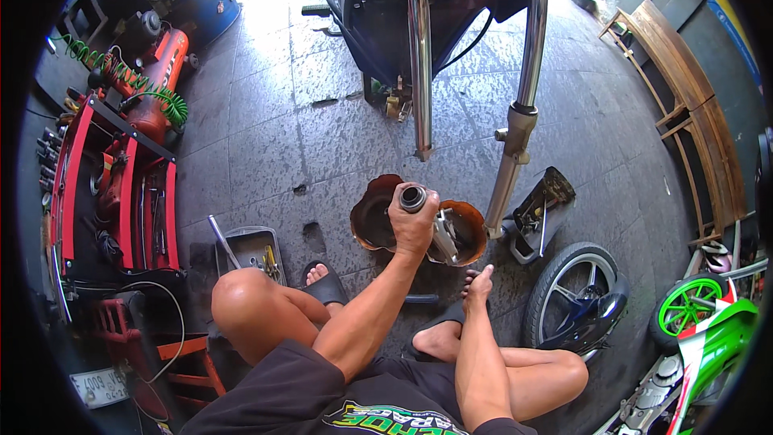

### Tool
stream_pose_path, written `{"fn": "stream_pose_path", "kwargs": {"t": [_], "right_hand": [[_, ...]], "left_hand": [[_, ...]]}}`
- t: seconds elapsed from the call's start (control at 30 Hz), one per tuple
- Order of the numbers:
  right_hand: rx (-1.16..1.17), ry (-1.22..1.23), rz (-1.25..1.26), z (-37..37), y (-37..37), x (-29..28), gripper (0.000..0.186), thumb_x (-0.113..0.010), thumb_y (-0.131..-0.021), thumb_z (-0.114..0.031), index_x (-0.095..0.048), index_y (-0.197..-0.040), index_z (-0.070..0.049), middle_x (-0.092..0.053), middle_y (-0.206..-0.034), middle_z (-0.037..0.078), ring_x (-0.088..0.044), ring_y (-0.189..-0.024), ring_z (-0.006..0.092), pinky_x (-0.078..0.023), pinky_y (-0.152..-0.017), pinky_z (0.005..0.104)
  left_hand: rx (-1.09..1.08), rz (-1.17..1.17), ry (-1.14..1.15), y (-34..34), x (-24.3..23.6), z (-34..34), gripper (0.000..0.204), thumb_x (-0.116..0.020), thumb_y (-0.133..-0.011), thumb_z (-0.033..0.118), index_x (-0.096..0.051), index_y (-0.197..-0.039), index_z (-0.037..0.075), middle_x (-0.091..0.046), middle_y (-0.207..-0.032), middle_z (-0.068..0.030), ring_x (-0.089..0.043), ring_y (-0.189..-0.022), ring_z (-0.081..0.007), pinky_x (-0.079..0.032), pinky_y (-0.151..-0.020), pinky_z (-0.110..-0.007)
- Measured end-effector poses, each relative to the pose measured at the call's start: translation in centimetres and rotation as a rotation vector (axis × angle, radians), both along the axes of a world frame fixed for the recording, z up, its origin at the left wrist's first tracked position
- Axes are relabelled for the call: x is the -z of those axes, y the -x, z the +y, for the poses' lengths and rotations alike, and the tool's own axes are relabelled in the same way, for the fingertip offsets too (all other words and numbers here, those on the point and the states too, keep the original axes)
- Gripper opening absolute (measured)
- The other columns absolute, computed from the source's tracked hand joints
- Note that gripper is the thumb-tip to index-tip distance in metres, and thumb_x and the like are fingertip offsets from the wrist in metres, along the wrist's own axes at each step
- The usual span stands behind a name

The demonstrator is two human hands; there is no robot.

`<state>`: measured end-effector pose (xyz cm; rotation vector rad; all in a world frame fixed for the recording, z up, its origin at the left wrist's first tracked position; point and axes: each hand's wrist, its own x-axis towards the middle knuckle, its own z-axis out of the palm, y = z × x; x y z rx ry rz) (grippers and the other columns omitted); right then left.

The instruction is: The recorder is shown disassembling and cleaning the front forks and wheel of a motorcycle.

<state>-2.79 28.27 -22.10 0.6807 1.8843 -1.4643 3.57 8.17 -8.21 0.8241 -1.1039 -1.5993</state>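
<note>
Over the double-lobed pan (372,220), the left hand (414,228) encircles the metal tube (412,197), mouth upward; right hand (478,283), at five o'clock, curled, contents indeterminable. Slack grip could drop the tube.

Shows red on compressor (170,58); reads silver-grey on fork leg (509,165), rusty orange on pan (473,219), patched green-white-red on fairing (734,332).

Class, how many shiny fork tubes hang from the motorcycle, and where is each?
2: the left fork tube, its lower end bare; the right fork tube, its lower end inside a grey lower leg.
</note>
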Motion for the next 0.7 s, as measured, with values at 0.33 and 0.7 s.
{"fn": "stream_pose_path", "kwargs": {"t": [0.33, 0.7], "right_hand": [[0.064, 0.031, 0.088, -0.4, 0.1, -1.7, 0.061, -0.034, -0.099, -0.057, -0.061, -0.08, -0.006, -0.048, -0.062, 0.0, -0.04, -0.044, 0.0115, -0.033, -0.038, 0.0268], [0.001, -0.051, 0.158, -1.1, -0.6, -3.5, 0.06, -0.034, -0.099, -0.055, -0.062, -0.079, -0.007, -0.05, -0.062, 0.0, -0.042, -0.044, 0.0123, -0.034, -0.039, 0.028]], "left_hand": [[0.094, 0.142, 0.59, -3.6, -8.1, 3.5, 0.032, -0.067, -0.07, -0.008, -0.053, -0.097, 0.003, -0.063, -0.087, -0.0074, -0.065, -0.091, -0.022, -0.049, -0.096, -0.043], [0.189, 0.291, 0.857, -5.3, -11.9, 4.6, 0.04, -0.066, -0.07, 0.0, -0.049, -0.106, 0.005, -0.063, -0.072, -0.0079, -0.066, -0.088, -0.0259, -0.047, -0.096, -0.051]]}}
